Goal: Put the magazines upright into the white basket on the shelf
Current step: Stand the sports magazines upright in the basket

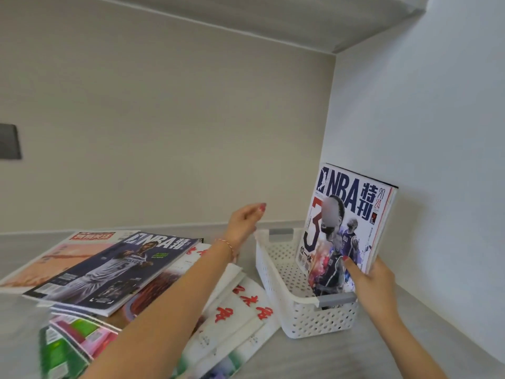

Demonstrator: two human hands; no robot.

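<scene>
Right hand (374, 280) pinches the lower corner of a white-covered NBA magazine (347, 228), thumb across the cover, the magazine standing upright with its bottom edge down inside the white basket (276, 272) on the shelf (341, 359), near the right wall. Left hand (246, 222) hovers loosely spread and empty just left of the basket, above the pile of magazines (109, 269) lying flat.

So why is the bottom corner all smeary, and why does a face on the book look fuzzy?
Head view: the green magazines at lower left are smeared by motion blur; a face on the upright NBA magazine is deliberately blurred out; the wide lens bends the shelf edges.
</scene>
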